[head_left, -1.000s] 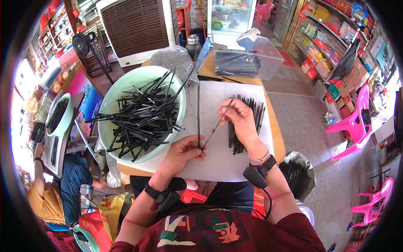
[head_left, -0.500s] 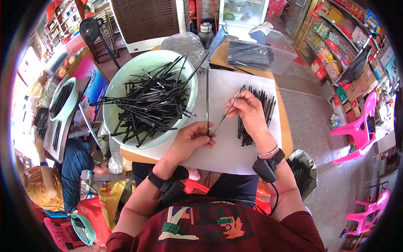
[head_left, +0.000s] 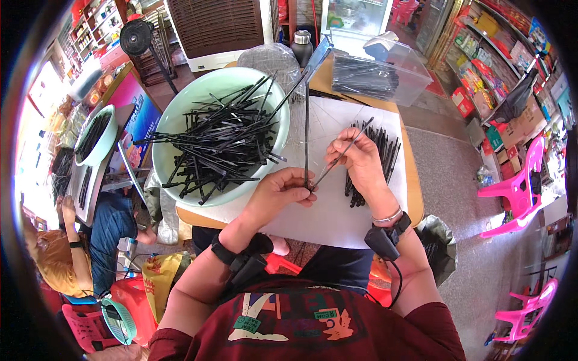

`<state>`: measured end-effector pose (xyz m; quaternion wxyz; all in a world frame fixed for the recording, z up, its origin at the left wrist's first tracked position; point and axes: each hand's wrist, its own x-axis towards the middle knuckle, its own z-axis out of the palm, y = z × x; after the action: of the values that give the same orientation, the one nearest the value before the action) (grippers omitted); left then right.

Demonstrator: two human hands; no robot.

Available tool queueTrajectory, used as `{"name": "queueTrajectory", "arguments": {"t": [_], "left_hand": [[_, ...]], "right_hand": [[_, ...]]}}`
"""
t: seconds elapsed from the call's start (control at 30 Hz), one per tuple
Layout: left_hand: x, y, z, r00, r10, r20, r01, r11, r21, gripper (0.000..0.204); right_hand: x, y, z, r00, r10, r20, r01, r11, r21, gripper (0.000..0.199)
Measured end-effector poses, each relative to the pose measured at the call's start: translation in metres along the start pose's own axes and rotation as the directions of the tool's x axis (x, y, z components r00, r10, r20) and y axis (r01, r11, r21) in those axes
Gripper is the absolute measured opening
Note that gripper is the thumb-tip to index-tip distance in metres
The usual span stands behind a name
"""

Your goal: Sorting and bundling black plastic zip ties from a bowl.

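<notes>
My left hand (head_left: 284,192) pinches the lower end of a long thin black rod (head_left: 307,123), which stands nearly upright from its fingers. Between the thumb and fingers of my right hand (head_left: 360,161) is a thin dark stick-like tool (head_left: 328,169), slanting down to the left. Its tip meets or nearly meets the rod's lower end at my left fingertips; exact contact is too small to tell. Left of my hands, a pale green basin (head_left: 162,157) holds a tangled heap of black rods (head_left: 223,138). More black rods (head_left: 390,153) lie side by side by my right hand.
A white sheet (head_left: 337,225) covers the wooden table (head_left: 412,180). At the far side stand a clear plastic box (head_left: 415,81) of dark strips and a dark flask (head_left: 301,48). A person (head_left: 63,262) sits at left near a smaller basin (head_left: 107,141); pink chairs (head_left: 518,189) stand at right.
The tool in my right hand has tipped over further to the right and lies at a flatter slant. My left hand keeps its pinch on the rod. The whole view has shifted slightly.
</notes>
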<state>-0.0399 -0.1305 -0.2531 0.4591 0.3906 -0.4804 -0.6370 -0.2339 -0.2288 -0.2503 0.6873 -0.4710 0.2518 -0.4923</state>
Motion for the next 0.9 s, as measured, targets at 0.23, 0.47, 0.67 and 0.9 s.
{"name": "queueTrajectory", "arguments": {"t": [0.23,0.47,0.67,0.9], "left_hand": [[0.012,0.001,0.004,0.999,-0.007,0.044,0.007,1.0,-0.007,0.029],[0.017,-0.015,0.0,0.999,0.031,0.038,-0.029,0.998,-0.053,0.03],[0.017,-0.015,0.001,0.998,0.066,0.009,-0.066,0.997,-0.05,0.029],[0.015,-0.015,0.002,0.996,0.087,0.006,-0.086,0.995,-0.044,0.03]], "right_hand": [[-0.001,-0.002,-0.002,1.0,0.021,0.011,-0.022,0.999,0.023,0.014],[-0.001,-0.001,0.001,0.996,0.082,-0.039,-0.083,0.996,-0.031,0.016],[0.0,-0.001,0.0,0.992,0.1,-0.074,-0.107,0.989,-0.1,0.02],[0.001,0.001,0.0,0.99,0.117,-0.085,-0.125,0.987,-0.106,0.021]]}}
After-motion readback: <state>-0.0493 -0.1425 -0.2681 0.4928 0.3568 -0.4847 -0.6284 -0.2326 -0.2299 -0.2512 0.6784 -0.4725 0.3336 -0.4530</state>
